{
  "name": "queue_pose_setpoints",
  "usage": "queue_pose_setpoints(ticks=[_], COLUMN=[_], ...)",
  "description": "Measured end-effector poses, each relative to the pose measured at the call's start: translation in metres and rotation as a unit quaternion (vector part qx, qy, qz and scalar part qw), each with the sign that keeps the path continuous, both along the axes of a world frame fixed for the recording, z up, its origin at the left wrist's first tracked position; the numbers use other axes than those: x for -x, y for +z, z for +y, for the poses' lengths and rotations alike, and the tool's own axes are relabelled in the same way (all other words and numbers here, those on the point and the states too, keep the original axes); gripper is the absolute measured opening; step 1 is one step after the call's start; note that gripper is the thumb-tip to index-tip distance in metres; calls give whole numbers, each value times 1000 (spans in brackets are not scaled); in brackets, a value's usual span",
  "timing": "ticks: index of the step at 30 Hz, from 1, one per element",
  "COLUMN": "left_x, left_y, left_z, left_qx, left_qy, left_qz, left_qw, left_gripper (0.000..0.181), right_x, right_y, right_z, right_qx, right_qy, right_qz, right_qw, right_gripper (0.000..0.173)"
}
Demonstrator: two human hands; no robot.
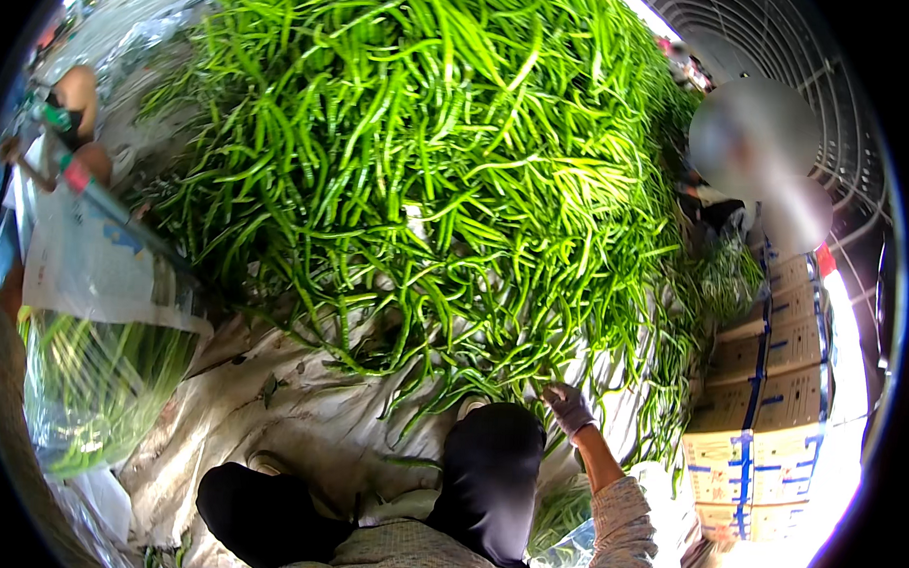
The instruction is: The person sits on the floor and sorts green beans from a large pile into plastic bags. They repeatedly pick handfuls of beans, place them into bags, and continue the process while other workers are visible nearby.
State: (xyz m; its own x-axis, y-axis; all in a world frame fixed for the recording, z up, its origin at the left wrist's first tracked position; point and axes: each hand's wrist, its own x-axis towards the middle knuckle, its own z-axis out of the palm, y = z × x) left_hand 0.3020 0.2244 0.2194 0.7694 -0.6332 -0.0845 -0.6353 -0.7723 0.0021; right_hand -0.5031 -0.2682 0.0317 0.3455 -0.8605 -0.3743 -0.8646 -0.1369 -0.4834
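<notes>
A large heap of long green chili peppers spreads before me over a pale, wrinkled ground sheet. My right hand, in a light-coloured glove, reaches to the near edge of the heap, just beyond my right knee. Its fingertips are by several loose peppers, and whether they grip one is too small to tell. My left hand is out of view. One single pepper lies on the sheet between my knees. Beside my right forearm a clear plastic bag has green peppers in it.
At left stands a clear plastic bag filled with green produce. Beyond it, another person's bent leg is visible. Taped cardboard boxes are stacked on the right. Behind these sits a blurred person, beneath a ribbed roof frame.
</notes>
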Motion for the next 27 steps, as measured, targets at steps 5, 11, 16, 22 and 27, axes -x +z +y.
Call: queue_pose_setpoints(ticks=[5, 11, 16, 22, 27], left_x=[-11, 2, 27, 73, 122], left_y=[-6, 5, 9, 30, 50], left_z=[12, 18, 25, 18, 2], left_qx=[16, 59, 132, 236, 323], left_qy=[18, 43, 56, 71, 55], left_qz=[-16, -60, -92, -132, -160], left_qw=[1000, 996, 985, 960, 931], left_gripper=[39, 38, 38, 38, 37], right_x=[69, 27, 34, 88, 79], right_y=[-73, -63, -70, -126, -158], right_z=[37, 76, 91, 127, 132], right_qx=[-54, -53, -85, -130, -24], right_qy=[-77, -52, -53, -130, -160], right_qz=[112, 110, 55, 98, 167], right_qw=[989, 991, 994, 978, 973], right_gripper=[38, 35, 33, 35, 43])
